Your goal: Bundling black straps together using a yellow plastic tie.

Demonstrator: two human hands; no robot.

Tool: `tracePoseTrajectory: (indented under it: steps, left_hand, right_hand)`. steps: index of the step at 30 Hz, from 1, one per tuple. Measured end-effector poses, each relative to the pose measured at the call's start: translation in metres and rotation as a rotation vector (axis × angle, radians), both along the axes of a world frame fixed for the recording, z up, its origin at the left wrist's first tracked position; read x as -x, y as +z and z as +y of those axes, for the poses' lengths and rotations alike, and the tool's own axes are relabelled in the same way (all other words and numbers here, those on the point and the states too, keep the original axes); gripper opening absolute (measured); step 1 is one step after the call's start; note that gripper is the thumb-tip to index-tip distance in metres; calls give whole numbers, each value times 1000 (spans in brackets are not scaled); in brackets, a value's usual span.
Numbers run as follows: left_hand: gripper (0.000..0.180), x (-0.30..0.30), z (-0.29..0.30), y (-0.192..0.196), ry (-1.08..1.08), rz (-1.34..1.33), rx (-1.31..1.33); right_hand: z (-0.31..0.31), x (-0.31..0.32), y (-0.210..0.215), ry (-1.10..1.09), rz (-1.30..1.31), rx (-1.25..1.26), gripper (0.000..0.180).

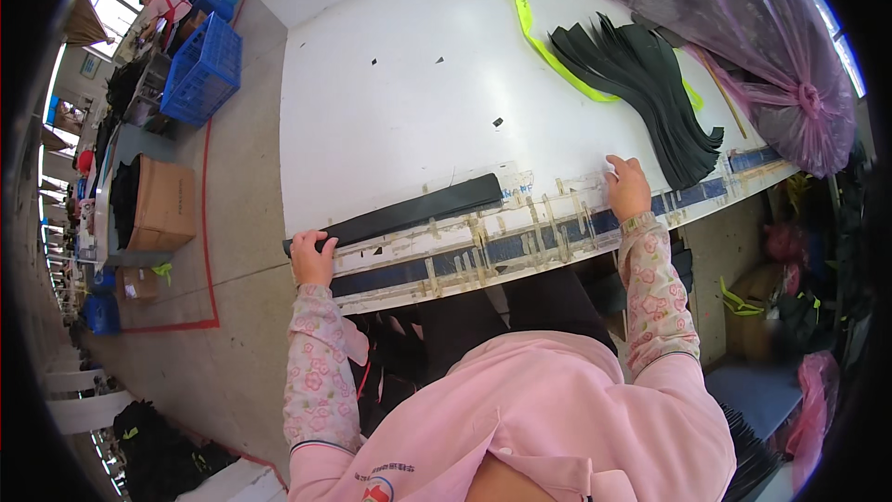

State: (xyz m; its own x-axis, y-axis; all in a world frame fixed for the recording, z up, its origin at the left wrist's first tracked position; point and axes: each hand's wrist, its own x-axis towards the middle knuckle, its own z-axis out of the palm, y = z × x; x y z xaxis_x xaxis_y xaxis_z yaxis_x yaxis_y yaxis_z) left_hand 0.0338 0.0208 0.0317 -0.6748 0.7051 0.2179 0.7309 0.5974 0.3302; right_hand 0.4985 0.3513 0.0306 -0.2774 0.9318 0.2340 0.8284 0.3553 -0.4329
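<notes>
A flat black fabric strip (418, 211), perhaps several layers thick, lies slantwise along the near left edge of the white table (372, 121). My left hand (313, 258) pinches its left end at the table's corner. To the right, my right hand (629, 190) is over the taped front edge, fingers loosely bent and apart, with nothing visible in them. Just beyond it a fanned bundle of dark strips (650, 98) curves across the table. A neon yellow ribbon (534, 37) runs beside and under that bundle.
A large pink translucent bag (743, 19) fills the table's far right corner. Small black scraps (498, 122) dot the surface. On the floor at left stand a blue crate (203, 70) and a cardboard box (163, 204). Another person (170, 7) works at the far left.
</notes>
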Motion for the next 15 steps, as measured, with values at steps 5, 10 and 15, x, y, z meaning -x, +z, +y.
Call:
tracePoseTrajectory:
  steps: [5, 10, 15]
  left_hand:
    - [22, 3, -4, -6, 7, -10, -12]
    - [21, 1, -15, -1, 16, -34, -45]
    - [19, 6, -12, -7, -51, -73, -151]
  right_hand:
    - [5, -18, -4, -16, -71, 89, 17]
    - [5, -8, -8, -1, -31, 78, 10]
    - [3, 6, 12, 122, 216, 197, 12]
